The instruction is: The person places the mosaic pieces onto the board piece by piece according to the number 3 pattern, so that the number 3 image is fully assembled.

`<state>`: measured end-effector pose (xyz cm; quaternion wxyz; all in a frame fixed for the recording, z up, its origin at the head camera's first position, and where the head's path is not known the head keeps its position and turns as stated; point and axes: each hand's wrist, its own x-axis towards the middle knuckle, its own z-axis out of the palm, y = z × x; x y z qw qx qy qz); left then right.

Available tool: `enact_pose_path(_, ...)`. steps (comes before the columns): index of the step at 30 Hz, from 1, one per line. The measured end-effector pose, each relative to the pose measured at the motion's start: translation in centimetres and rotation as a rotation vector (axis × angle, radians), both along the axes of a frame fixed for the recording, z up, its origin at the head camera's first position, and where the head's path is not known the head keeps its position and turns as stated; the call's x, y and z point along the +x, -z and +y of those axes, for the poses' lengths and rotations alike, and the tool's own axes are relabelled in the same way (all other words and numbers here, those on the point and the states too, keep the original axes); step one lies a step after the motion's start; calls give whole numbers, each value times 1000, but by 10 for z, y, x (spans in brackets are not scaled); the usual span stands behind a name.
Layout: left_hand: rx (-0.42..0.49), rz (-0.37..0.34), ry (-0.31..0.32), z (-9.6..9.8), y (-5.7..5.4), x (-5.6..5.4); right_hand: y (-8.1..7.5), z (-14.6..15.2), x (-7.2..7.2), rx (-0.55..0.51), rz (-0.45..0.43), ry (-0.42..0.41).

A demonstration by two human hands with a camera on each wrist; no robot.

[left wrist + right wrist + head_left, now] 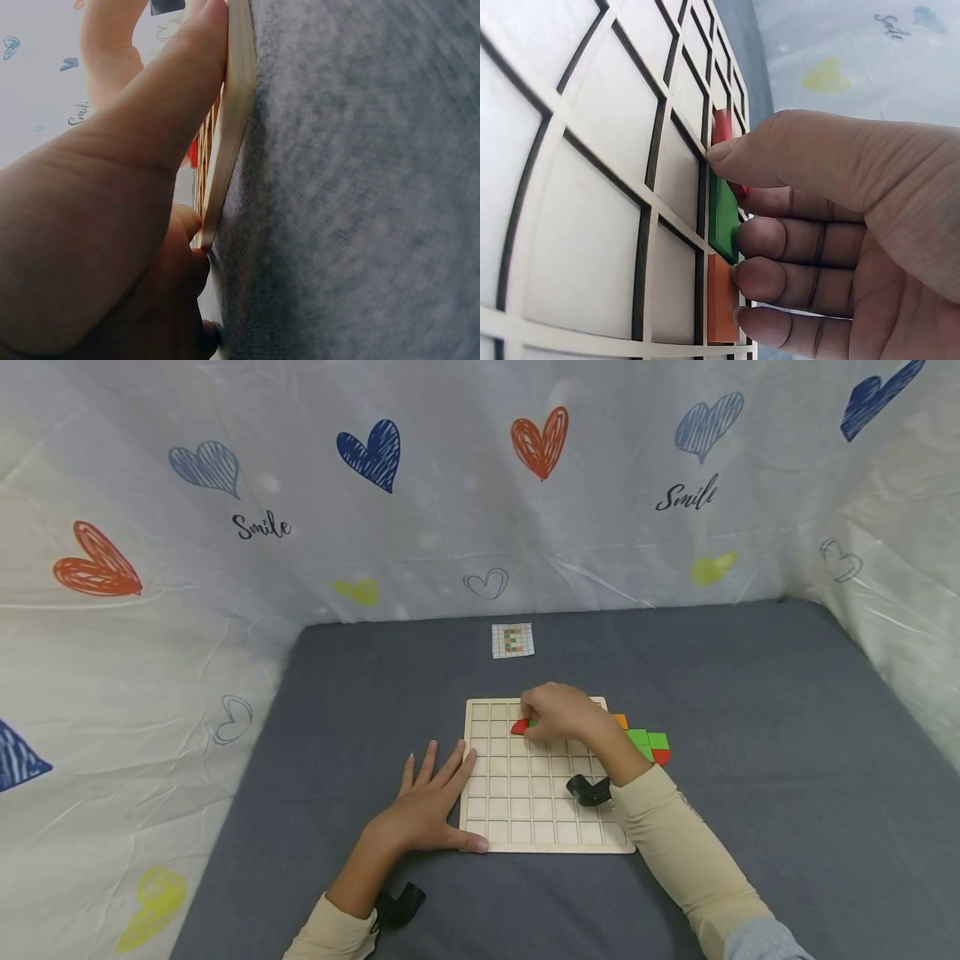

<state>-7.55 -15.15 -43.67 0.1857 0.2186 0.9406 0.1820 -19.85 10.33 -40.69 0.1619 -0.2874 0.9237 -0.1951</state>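
A pale wooden grid board [521, 810] lies on the grey cloth. My right hand [562, 714] is over its far rows, and in the right wrist view the thumb and index finger pinch a red piece [721, 126] with a curved edge, partly hidden by the thumb. Beside it in the grid sit a green piece [724, 217] and an orange piece [721, 300]. My left hand [427, 810] rests with fingers spread along the board's left side. Its thumb touches the near left corner, and the wooden rim [238, 97] shows beside it in the left wrist view.
Right of the board lie loose green squares [657, 741], a red piece [661, 756] and an orange piece [621, 721], partly behind the right arm. A small printed pattern card [513, 641] lies beyond the board. A white curtain with hearts [450, 527] surrounds the table.
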Motion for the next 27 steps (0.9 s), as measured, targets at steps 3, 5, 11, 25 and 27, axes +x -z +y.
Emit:
enact_pose_path(3, -1, -1, -2, 0, 0, 0, 0, -1, 0, 9, -3, 4)
enact_pose_path(5, -4, -2, -5, 1, 0, 0, 0, -2, 0, 8, -5, 6)
enact_pose_path(11, -7, -8, -10, 1, 1, -1, -1, -4, 1, 15, -24, 9)
enact_pose_path(25, -6, -14, -9, 1, 1, -1, 3, -1, 14, 0, 47, -1)
enact_pose_path(27, -7, -16, -7, 1, 0, -1, 4, 1, 16, -10, 63, -11)
